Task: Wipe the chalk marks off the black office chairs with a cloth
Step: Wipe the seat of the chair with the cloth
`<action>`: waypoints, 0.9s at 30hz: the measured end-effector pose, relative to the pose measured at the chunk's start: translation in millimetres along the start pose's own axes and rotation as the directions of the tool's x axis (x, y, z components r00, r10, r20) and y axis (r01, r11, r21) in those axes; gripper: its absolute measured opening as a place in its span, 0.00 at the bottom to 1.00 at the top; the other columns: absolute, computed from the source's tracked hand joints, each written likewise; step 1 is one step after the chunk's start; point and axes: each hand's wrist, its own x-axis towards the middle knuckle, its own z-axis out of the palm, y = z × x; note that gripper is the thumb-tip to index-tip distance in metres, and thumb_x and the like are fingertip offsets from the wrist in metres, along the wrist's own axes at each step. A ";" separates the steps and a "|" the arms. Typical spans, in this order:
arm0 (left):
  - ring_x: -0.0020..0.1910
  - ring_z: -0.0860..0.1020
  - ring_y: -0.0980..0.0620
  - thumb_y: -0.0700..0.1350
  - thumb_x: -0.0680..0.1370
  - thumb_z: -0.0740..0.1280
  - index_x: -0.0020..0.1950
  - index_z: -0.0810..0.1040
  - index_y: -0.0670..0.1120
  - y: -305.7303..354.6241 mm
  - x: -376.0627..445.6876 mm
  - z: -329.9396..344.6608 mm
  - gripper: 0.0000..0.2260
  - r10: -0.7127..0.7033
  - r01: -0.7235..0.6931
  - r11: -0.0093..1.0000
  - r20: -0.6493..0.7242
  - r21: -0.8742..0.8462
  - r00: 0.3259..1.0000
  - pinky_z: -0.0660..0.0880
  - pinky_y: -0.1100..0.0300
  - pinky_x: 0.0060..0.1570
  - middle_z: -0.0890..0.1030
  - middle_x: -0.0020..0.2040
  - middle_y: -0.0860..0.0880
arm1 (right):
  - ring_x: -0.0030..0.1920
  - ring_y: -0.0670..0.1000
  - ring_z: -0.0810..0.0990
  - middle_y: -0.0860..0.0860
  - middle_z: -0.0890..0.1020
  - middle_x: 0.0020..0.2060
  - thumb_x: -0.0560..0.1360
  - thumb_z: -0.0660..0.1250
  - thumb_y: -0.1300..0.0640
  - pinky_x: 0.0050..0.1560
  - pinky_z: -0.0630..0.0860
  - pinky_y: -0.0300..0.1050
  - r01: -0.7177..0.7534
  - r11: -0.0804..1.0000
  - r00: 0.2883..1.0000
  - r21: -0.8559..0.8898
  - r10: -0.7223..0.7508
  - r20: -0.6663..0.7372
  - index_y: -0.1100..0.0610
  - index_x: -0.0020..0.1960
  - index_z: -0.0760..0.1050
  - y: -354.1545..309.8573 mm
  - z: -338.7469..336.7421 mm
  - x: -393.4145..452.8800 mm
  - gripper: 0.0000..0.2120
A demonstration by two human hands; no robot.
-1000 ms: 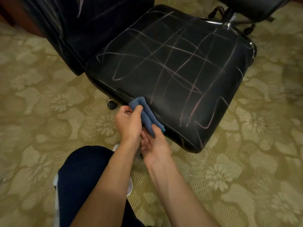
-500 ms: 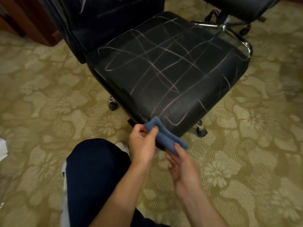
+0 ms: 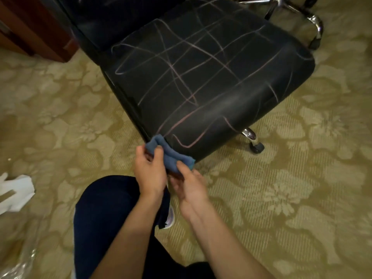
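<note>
A black office chair seat (image 3: 205,81) fills the upper middle of the head view, crossed by many pink and white chalk lines. A folded blue cloth (image 3: 171,155) lies against the seat's near corner. My left hand (image 3: 150,172) pinches the cloth's left end between thumb and fingers. My right hand (image 3: 189,184) holds the cloth's right end from below, its thumb on top. The chair's backrest (image 3: 112,17) rises dark at the upper left.
Patterned beige carpet (image 3: 291,178) lies all around. A chrome chair base with casters (image 3: 255,146) shows under the seat, another chrome frame (image 3: 314,23) at top right. Dark wooden furniture (image 3: 30,31) stands upper left. White paper (image 3: 16,192) lies at left. My dark-trousered knee (image 3: 108,208) sits below.
The view has closed in on the seat's near corner. Both hands have drawn closer together on the cloth, and my right thumb now lies on its right end.
</note>
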 end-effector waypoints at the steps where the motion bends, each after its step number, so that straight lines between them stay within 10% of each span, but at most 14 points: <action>1: 0.39 0.78 0.56 0.44 0.80 0.67 0.48 0.74 0.47 0.4 5.9 -5.5 0.03 0.012 -0.012 0.999 -0.012 0.036 1.000 0.75 0.56 0.45 0.78 0.41 0.52 | 0.51 0.57 0.84 0.61 0.84 0.53 0.78 0.68 0.64 0.46 0.82 0.44 -0.022 1.000 1.000 0.006 0.022 0.015 0.65 0.60 0.76 6.4 7.8 3.2 0.12; 9: 0.55 0.81 0.50 0.49 0.82 0.63 0.60 0.78 0.47 -16.5 29.9 -26.9 0.10 -0.222 0.182 0.969 -0.267 -0.164 0.938 0.77 0.48 0.61 0.82 0.55 0.47 | 0.45 0.51 0.82 0.55 0.81 0.43 0.78 0.67 0.65 0.46 0.79 0.40 -0.055 0.995 0.995 -0.083 0.061 0.078 0.60 0.49 0.76 23.8 47.7 13.1 0.02; 14: 0.52 0.81 0.47 0.51 0.83 0.64 0.46 0.73 0.55 -11.8 18.4 -19.7 0.05 -0.411 0.311 0.883 -0.255 -0.352 0.875 0.77 0.51 0.54 0.82 0.50 0.47 | 0.47 0.54 0.81 0.56 0.81 0.39 0.76 0.70 0.63 0.55 0.79 0.50 0.049 0.973 0.998 -0.227 -0.041 0.037 0.59 0.41 0.75 15.3 42.7 18.4 0.07; 19: 0.48 0.83 0.44 0.51 0.82 0.65 0.48 0.76 0.54 -10.1 -0.7 -10.8 0.04 -0.494 0.371 0.808 -0.182 -0.458 0.850 0.80 0.46 0.51 0.83 0.49 0.46 | 0.37 0.51 0.81 0.54 0.82 0.35 0.75 0.71 0.61 0.36 0.77 0.43 0.191 0.923 0.980 -0.334 -0.199 0.011 0.59 0.41 0.77 5.6 27.4 17.0 0.05; 27: 0.42 0.85 0.47 0.45 0.82 0.66 0.53 0.78 0.47 -15.3 -15.5 -14.6 0.03 -0.572 0.458 0.666 -0.009 -0.589 0.820 0.78 0.58 0.38 0.85 0.44 0.45 | 0.42 0.54 0.81 0.56 0.82 0.38 0.77 0.67 0.65 0.43 0.78 0.46 0.315 0.886 0.945 -0.340 -0.324 0.030 0.59 0.42 0.76 6.7 22.2 13.0 0.05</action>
